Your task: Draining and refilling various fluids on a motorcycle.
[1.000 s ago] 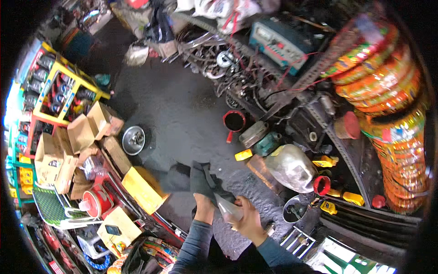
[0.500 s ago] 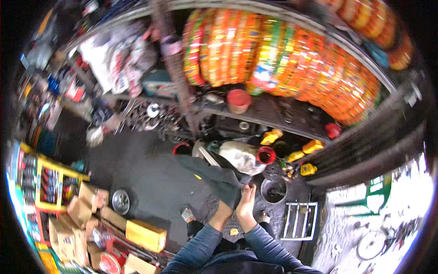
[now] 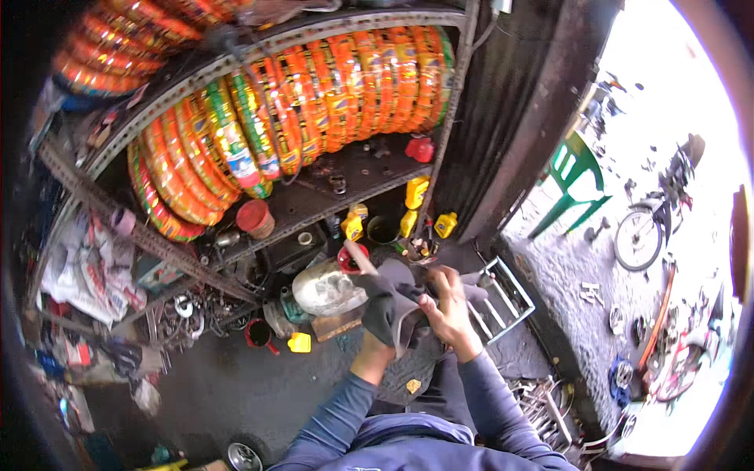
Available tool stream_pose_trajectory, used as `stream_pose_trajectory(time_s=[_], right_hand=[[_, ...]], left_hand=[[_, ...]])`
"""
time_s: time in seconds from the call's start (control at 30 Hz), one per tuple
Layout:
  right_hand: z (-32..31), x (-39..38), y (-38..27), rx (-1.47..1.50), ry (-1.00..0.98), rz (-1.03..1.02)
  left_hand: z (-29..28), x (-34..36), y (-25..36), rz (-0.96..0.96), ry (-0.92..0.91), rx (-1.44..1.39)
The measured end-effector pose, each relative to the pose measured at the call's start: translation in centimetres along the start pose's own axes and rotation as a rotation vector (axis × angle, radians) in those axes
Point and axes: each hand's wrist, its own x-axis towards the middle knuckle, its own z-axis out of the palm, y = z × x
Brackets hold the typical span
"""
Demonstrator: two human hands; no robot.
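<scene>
A bunched piece of dark grey cloth is up between my two hands, with a pale strip poking from its upper left end. My right hand grips its right side, thumb pressed over the fabric and fingers curled. My left hand is beneath the cloth's lower left, its fingers hidden by it. Behind them on the floor lie a crumpled silvery-white container, a red funnel and a small yellow container.
A metal shelf holds orange-wrapped tyres and containers. A metal rack stands right of my hands, scattered metal parts below it. Outside the doorway are a green chair and a motorbike. Sacks lie at left.
My view has swung right, bringing more of the doorway in. The cloth is more bunched, and my right hand's fingers have gone from extended to curled on it.
</scene>
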Motion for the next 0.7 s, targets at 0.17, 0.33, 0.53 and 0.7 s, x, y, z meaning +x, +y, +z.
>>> stream_pose_trajectory(time_s=[0.17, 0.33, 0.53, 0.7], right_hand=[[4.6, -7.1, 1.9, 0.615, -0.328, 0.429], [0.5, -15.6, 9.1, 0.221, -0.354, 0.103], [-5.0, -0.2, 10.8, 1.467, -0.065, 0.958], [-8.5, 7.0, 18.0, 1.326, 0.202, 1.116]], left_hand=[[-2.4, 4.7, -0.6, 0.28, -0.139, 0.183], [-1.3, 6.1, 0.8, 0.471, -0.021, 0.499], [12.8, 12.4, 4.6, 0.409, -0.169, 0.413], [14.0, 12.6, 4.4, 0.325, -0.308, 0.334]])
